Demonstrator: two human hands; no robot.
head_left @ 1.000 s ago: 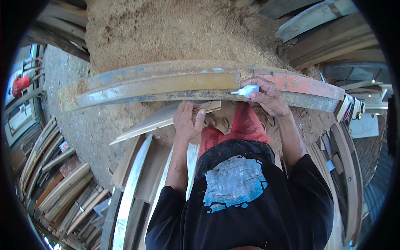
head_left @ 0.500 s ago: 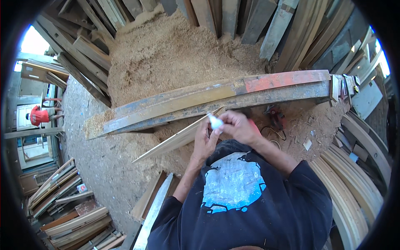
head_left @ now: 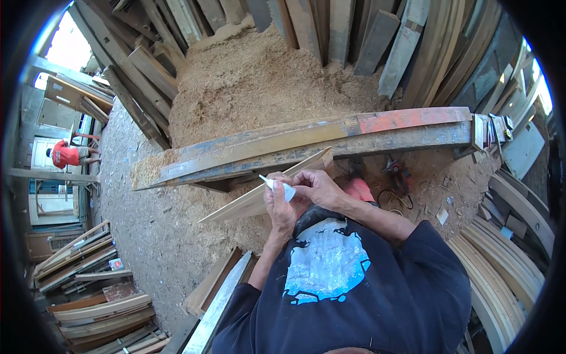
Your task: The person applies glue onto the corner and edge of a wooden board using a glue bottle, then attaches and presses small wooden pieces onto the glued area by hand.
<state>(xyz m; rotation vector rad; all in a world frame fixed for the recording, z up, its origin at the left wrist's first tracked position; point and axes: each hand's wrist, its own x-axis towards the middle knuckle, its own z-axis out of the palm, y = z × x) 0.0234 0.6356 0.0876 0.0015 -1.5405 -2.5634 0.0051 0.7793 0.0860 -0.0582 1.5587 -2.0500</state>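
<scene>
Close in front of my body, I hold a small white squeeze bottle [head_left: 289, 192] with a thin pointed nozzle. The nozzle points up and to the left. The fingers of my left hand [head_left: 279, 209] are wrapped round the bottle's upper part. My right hand [head_left: 323, 190] is closed at its lower end, thumb and fingertips pressed against it. Just beyond the hands, a thin pale wooden board [head_left: 242, 206] slants from lower left up to the bench's near side. The long wooden bench [head_left: 259, 147] runs across, its top painted yellow-brown and red.
Sawdust [head_left: 247, 88] is heaped behind the bench. A red power tool [head_left: 398, 175] with a cord lies on the ground to the right. Curved timber pieces [head_left: 495, 271] are stacked at the right, more planks [head_left: 100, 318] at lower left. A person in red [head_left: 65, 154] is far left.
The bottle has tilted, so its nozzle shows clearly, pointing up-left. Both hands have moved slightly down and left, the left closing further round the bottle. The whole view has shifted a little.
</scene>
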